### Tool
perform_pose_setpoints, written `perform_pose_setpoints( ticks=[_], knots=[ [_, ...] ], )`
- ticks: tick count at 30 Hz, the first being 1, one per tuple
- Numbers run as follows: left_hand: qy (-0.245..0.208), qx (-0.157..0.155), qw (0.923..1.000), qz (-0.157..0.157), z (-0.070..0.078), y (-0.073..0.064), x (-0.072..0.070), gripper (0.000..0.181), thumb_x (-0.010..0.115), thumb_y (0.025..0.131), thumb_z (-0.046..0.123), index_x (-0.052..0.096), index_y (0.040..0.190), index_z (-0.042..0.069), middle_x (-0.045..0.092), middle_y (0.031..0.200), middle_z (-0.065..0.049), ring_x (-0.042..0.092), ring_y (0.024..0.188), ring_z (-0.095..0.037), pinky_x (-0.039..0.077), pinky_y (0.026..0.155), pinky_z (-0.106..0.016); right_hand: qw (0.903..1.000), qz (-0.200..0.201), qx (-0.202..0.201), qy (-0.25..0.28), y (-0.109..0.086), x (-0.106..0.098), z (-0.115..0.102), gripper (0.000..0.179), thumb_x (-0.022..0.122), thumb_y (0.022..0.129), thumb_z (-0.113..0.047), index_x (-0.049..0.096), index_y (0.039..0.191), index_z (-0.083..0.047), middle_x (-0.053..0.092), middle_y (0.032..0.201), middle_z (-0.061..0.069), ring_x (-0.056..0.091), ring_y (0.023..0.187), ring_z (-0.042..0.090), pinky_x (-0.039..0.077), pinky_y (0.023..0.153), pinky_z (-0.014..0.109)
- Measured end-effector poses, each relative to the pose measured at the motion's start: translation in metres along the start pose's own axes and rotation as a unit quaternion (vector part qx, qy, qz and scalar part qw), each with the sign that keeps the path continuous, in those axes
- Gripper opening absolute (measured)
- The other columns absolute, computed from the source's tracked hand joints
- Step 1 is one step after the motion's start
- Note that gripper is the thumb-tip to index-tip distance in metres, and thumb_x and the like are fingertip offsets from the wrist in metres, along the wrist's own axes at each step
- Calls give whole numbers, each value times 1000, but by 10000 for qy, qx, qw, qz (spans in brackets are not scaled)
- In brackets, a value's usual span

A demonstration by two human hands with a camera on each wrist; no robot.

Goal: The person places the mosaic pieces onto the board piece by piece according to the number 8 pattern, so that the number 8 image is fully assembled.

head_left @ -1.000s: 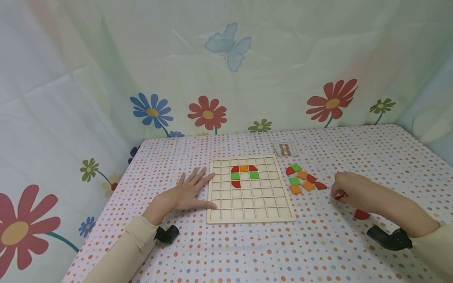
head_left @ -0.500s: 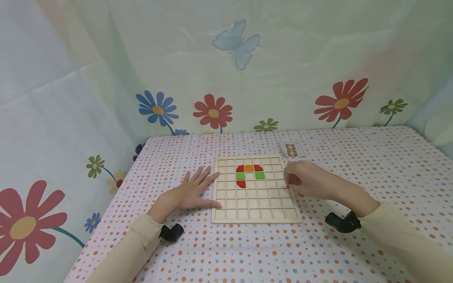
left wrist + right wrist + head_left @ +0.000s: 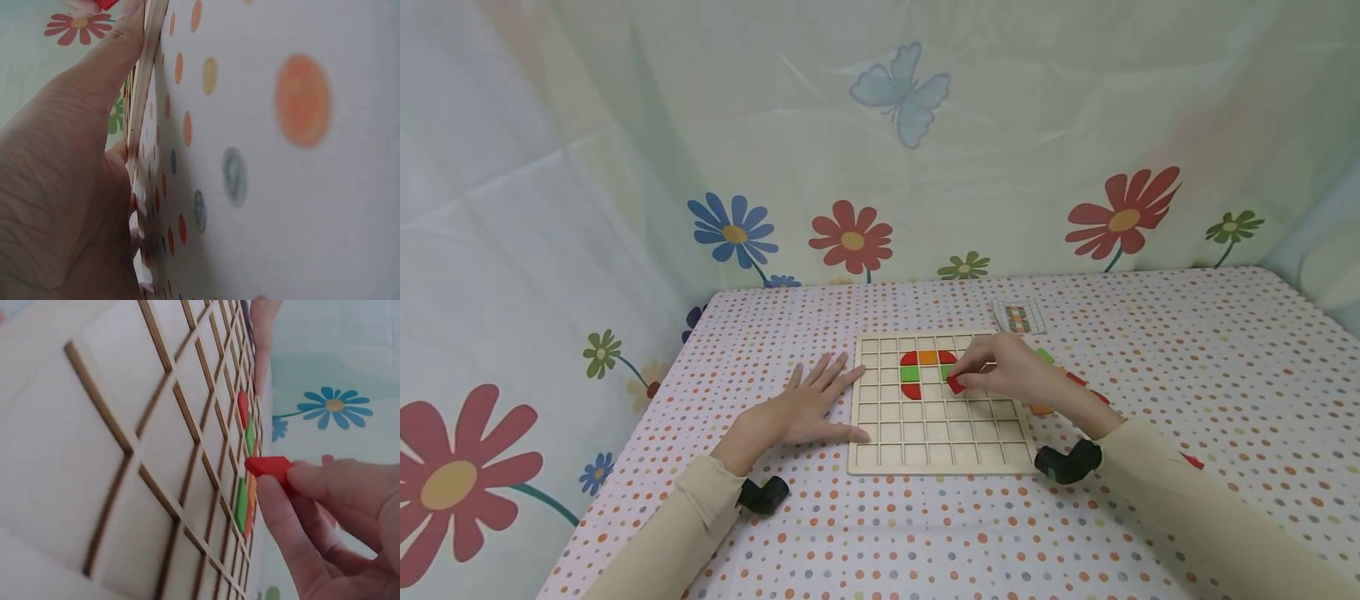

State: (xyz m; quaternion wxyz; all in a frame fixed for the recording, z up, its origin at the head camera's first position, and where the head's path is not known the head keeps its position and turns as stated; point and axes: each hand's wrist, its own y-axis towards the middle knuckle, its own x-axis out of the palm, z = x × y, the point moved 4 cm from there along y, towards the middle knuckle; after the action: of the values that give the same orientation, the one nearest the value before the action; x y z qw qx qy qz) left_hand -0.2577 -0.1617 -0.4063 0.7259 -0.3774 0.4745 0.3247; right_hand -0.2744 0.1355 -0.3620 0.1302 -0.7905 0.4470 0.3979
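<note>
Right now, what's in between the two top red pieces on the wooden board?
An orange tile lies between the left red piece and the right red piece on the board; the head view shows it.

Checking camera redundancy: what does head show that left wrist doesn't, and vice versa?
Head only: pattern card, loose tiles right of the board, butterfly print.
Left wrist only: close-up side wall of the board by the left hand.
Both: left hand touching the board, dotted tablecloth, flower prints, red tile in the right fingers, cropped in left wrist.

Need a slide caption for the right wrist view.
Right hand pinches a red piece over a gridded wooden board.
</note>
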Motion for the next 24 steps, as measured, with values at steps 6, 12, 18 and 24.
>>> perform_pose_setpoints(
  ticks=[6, 12, 18, 24],
  knots=[
    [10, -5, 10000, 18, 1, 1, -1, 105, 58, 91, 79, 10, 170, 29, -3, 176, -7, -8, 161, -31, -5, 125, -65, 9982, 57, 492, 332, 0, 7, 4, 13, 75, 96, -5, 82, 106, -1, 73, 103, 9, 71, 93, 23, 53, 75, 33],
    [29, -26, 10000, 42, 1, 2, -2, 106, 58, 90, 79, 10, 170, 30, -3, 176, -7, -8, 161, -31, -5, 125, -64, 9976, 184, 668, 39, 1, 8, 3, 13, 77, 94, -3, 82, 106, -2, 73, 100, 9, 71, 92, 25, 53, 72, 32],
    [-35, 28, 10000, 39, 1, 0, -1, 106, 59, 91, 78, 10, 170, 28, -3, 176, -7, -8, 161, -32, -5, 125, -65, 9968, 278, 743, -130, 2, 13, 2, 11, 78, 91, 1, 82, 102, 1, 72, 92, 8, 69, 83, 21, 52, 67, 29],
    [-57, -8, 10000, 68, 0, 0, 1, 105, 60, 90, 77, 12, 170, 28, -1, 176, -8, -7, 161, -32, -4, 125, -65, 9967, 346, 695, -245, 4, 18, -1, 11, 77, 92, 3, 83, 101, 2, 68, 89, 7, 68, 82, 21, 55, 70, 30]
  ],
)
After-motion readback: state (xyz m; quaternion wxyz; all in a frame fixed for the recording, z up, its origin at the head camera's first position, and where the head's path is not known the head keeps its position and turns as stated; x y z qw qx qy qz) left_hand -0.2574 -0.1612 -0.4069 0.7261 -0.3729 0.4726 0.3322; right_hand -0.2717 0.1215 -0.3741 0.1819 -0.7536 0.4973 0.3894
